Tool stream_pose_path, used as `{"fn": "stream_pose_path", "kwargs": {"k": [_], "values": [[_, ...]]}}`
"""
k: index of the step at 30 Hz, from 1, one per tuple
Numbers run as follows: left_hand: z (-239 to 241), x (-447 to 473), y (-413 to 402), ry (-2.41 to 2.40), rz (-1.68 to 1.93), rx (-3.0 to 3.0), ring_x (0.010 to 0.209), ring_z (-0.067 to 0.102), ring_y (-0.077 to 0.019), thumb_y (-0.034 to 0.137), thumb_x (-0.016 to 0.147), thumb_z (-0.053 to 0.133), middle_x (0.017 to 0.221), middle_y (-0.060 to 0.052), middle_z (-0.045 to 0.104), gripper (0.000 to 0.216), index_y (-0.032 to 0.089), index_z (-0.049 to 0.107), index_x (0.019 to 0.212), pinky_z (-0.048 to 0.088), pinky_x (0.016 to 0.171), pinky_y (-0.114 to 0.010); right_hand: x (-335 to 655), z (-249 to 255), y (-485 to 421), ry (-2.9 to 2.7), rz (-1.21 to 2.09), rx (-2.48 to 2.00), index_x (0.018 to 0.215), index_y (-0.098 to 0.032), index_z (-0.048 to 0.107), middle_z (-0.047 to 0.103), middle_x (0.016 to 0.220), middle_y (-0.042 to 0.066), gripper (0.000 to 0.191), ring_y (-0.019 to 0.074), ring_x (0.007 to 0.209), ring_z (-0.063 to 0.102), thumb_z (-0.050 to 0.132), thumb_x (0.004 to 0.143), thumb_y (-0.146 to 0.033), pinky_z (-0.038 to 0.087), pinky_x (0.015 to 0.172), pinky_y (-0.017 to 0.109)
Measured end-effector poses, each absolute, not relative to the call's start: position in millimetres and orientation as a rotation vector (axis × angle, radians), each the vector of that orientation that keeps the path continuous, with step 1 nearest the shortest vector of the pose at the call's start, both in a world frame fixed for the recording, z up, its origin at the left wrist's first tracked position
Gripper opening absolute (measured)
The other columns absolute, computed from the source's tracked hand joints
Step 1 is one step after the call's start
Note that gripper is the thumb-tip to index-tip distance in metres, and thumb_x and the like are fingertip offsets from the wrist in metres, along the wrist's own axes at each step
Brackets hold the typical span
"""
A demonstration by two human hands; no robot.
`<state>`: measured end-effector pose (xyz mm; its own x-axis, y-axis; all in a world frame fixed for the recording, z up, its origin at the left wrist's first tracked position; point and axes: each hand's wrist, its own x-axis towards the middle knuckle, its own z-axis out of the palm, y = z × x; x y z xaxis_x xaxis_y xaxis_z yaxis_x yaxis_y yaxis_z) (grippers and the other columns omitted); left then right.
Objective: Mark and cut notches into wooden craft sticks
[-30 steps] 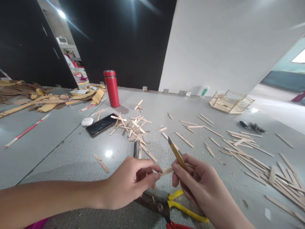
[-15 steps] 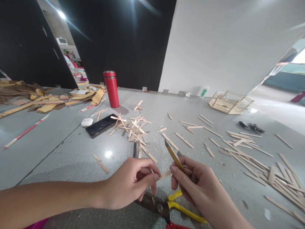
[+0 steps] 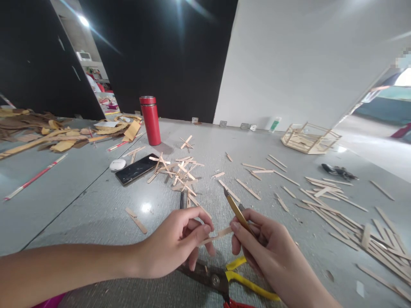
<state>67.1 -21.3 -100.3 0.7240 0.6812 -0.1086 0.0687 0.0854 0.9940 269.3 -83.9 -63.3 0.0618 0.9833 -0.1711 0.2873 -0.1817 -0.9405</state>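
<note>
Wooden stick (image 3: 224,232): one, pale, thin; raised between the two hands' fingers, right end higher; an apparent notch or joint near the left fingertips.
Right hand (image 3: 269,248): fingers closed, thumb and forefinger on the stick's right end; craft knife (image 3: 236,209) in the same grip, blade pointing up and forward.
Left hand (image 3: 178,244): fingers curled, thumb and forefinger tips near each other by the stick's left part — whether they grip it, cannot tell.
Handling: firm support either side of the notch advised, with light pressure; thin wood would probably split if bent. Blade best turned well clear of the left fingertips.
Cutters (image 3: 221,284): dark head, yellow and red handles; under and between the hands, the likeliest obstacle to lowered fingers.
Crossed sticks (image 3: 186,171): loose pile, ahead of the left fingers; could tangle with a reaching hand.
Long sticks (image 3: 324,207): scattered heap, right of the right fingers.
Phone (image 3: 136,169): flat, ahead and left of the left fingers; white case (image 3: 117,164) just beside it.
Red flask (image 3: 150,122): upright, beyond the phone.
Stick frame (image 3: 300,146): far ahead and right of the right fingers, on the desk (image 3: 86,218) — well out of the way.
</note>
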Motion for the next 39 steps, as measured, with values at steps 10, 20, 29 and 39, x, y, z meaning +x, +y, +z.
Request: {"fn": "stream_pose_path", "kwargs": {"k": [10, 20, 29, 39], "values": [[-103, 67, -20, 0.674, 0.587, 1.432, 0.06, 0.065, -0.0088, 0.049, 0.106, 0.052, 0.104, -0.007, 0.075, 0.03, 0.019, 0.056, 0.106, 0.043, 0.047, -0.018, 273, -67, -81, -1.279, 1.138, -1.583, 0.079, -0.021, 0.06, 0.062, 0.062, -0.001, 0.035, 0.0094, 0.048, 0.038, 0.063, 0.094, -0.052, 0.026, 0.046, 0.025], [-101, 67, -13, 0.792, 0.784, 1.435, 0.062, 0.062, -0.0089, 0.042, 0.101, 0.063, 0.093, -0.006, 0.074, 0.026, 0.016, 0.066, 0.098, 0.045, 0.049, -0.018, 283, -75, -77, -1.31, 1.083, -1.6, 0.076, -0.021, 0.056, 0.061, 0.062, -0.001, 0.039, 0.0088, 0.048, 0.038, 0.061, 0.097, -0.054, 0.028, 0.044, 0.022], [-105, 70, -7, 0.774, 0.86, 1.388, 0.063, 0.063, -0.0127, 0.041, 0.096, 0.07, 0.081, -0.002, 0.07, 0.029, 0.016, 0.066, 0.111, 0.052, 0.052, -0.022, 289, -79, -71, -1.29, 1.062, -1.603, 0.076, -0.021, 0.056, 0.06, 0.064, -0.001, 0.04, 0.0098, 0.05, 0.039, 0.062, 0.097, -0.055, 0.03, 0.046, 0.023], [-104, 66, -10, 0.867, 0.787, 1.518, 0.064, 0.05, -0.0093, 0.043, 0.102, 0.061, 0.08, 0.001, 0.06, 0.026, 0.019, 0.068, 0.11, 0.042, 0.053, -0.018, 291, -80, -71, -1.35, 1.071, -1.602, 0.079, -0.021, 0.057, 0.061, 0.065, -0.002, 0.037, 0.0096, 0.052, 0.04, 0.058, 0.101, -0.051, 0.031, 0.048, 0.023]]}}
